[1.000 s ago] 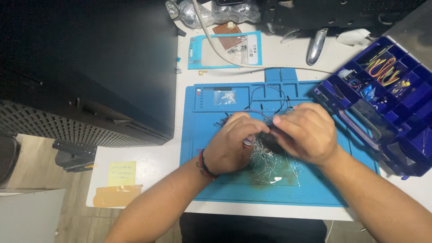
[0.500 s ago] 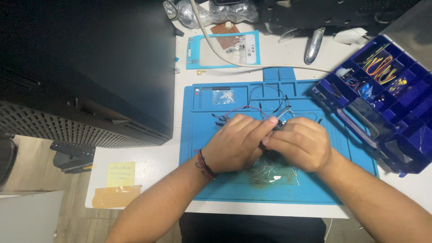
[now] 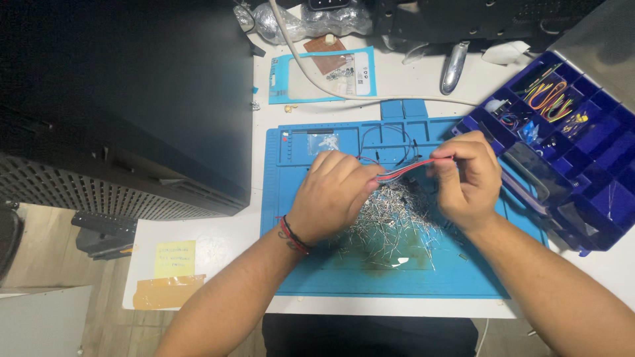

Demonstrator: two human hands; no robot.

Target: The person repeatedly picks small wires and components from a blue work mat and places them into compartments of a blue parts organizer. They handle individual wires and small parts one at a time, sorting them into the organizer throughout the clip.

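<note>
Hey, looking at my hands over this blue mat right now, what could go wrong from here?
1. The left hand and right hand stretch a red and grey wire bundle just above the heap of loose metal pins; a slip might scatter them off the blue mat.
2. The open blue parts organiser sits beside the right hand; an elbow nudge could jostle its compartments.
3. Pulling hard may strain the thin wires.

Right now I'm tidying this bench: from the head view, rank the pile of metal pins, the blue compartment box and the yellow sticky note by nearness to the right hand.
1. Pile of metal pins, just left of and below the right hand.
2. Blue compartment box, on its right.
3. Yellow sticky note, far left table edge.
</note>
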